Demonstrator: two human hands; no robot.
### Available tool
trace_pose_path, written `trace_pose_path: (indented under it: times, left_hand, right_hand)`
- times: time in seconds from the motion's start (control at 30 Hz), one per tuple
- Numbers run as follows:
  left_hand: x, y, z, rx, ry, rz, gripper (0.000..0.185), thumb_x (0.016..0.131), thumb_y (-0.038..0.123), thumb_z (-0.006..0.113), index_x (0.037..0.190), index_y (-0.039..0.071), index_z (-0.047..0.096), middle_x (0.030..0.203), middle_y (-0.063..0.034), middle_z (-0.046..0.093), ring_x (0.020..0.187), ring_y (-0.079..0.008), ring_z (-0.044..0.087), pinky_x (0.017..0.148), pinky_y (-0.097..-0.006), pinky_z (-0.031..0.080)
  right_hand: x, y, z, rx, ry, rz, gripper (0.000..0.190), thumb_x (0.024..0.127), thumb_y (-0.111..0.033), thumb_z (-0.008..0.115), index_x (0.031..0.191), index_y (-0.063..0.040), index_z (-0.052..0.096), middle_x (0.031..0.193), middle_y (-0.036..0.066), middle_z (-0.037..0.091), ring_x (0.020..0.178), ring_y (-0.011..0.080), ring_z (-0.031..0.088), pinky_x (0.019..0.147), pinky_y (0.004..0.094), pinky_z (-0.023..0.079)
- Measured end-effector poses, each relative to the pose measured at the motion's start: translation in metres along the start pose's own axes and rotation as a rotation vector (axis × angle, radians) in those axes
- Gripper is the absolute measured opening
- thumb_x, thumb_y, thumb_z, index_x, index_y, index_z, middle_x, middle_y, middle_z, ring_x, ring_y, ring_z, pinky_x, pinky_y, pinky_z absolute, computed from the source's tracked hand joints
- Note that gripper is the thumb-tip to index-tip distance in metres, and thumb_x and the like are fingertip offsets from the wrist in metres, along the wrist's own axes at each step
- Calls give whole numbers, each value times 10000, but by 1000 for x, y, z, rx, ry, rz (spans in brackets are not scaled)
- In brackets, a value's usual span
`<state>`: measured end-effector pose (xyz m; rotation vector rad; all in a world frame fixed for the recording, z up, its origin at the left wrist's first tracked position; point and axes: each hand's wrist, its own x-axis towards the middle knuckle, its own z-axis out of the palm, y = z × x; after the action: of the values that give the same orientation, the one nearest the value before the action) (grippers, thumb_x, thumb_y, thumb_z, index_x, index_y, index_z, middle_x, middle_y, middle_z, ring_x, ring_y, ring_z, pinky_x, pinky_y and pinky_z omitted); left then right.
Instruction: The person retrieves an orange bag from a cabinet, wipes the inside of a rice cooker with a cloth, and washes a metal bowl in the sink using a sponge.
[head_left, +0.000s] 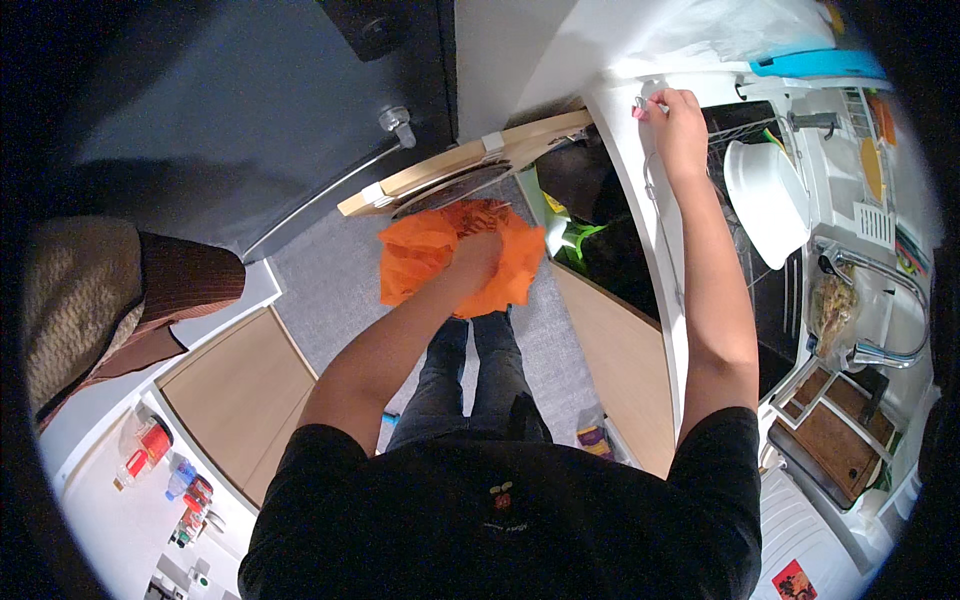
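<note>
An orange bag (420, 259), apparently of thin plastic, hangs in front of my legs. My left hand (480, 255) is over its mouth, and the fingers are hidden in its folds. My right hand (673, 109) reaches to the white counter at the upper right, its thumb and fingertips pinched on a small pink and silver clip (640, 111). Below that hand a thin pale cord (651, 187) lies along the counter edge.
A wooden cabinet door (465, 161) stands ajar ahead. Right of it, an opened cabinet holds a green item (577, 236). On the counter are a white basin (766, 202) in a wire rack, a chrome faucet (877, 352) and a brown cutting board (832, 427). A dark door (300, 112) rises at left.
</note>
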<state>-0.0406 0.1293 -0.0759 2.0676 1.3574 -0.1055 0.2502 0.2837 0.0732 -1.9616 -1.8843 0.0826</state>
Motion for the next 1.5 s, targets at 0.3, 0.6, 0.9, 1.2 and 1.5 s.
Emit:
trace_pose_path:
  times: [0.3, 0.6, 0.9, 1.2, 1.5]
  left_hand:
    - [12, 43, 12, 9, -309, 147, 277, 795, 180, 590, 1050, 132, 688, 954, -146, 697, 913, -318, 671, 715, -445, 534]
    - [90, 18, 24, 55, -539, 267, 291, 809, 206, 575, 1068, 129, 682, 959, -135, 698, 917, -314, 669, 719, -444, 534]
    - [101, 23, 46, 77, -629, 313, 294, 814, 224, 569, 1067, 123, 681, 954, -129, 698, 914, -314, 669, 718, -443, 535]
    - [90, 22, 17, 228, -161, 465, 267, 833, 214, 552, 1042, 103, 675, 925, -119, 689, 905, -309, 669, 714, -446, 536]
    - [26, -21, 23, 221, -39, 441, 274, 788, 144, 583, 1051, 107, 649, 935, -135, 659, 884, -309, 648, 793, -429, 516]
  right_hand:
    - [-71, -73, -34, 825, -231, 234, 144, 958, -121, 525, 933, 14, 570, 1062, 151, 654, 846, 160, 625, 730, 273, 503]
    - [-323, -152, 61, 1621, -165, 928, 60, 983, -105, 477, 996, -48, 466, 1102, 122, 551, 1057, 217, 566, 962, 386, 464]
    - [-298, -170, 186, 717, -650, 109, 440, 932, -231, 522, 1305, -16, 432, 1367, 172, 453, 1244, 325, 451, 1066, 406, 335]
    - [-296, -76, 202, 245, -973, 424, 541, 976, -367, 346, 1420, -59, 363, 1482, 147, 353, 1372, 279, 328, 1151, 377, 222]
    - [-247, 16, 153, -64, -808, 81, 520, 948, -339, 419, 1403, -90, 389, 1467, 134, 376, 1358, 283, 346, 1141, 397, 246]
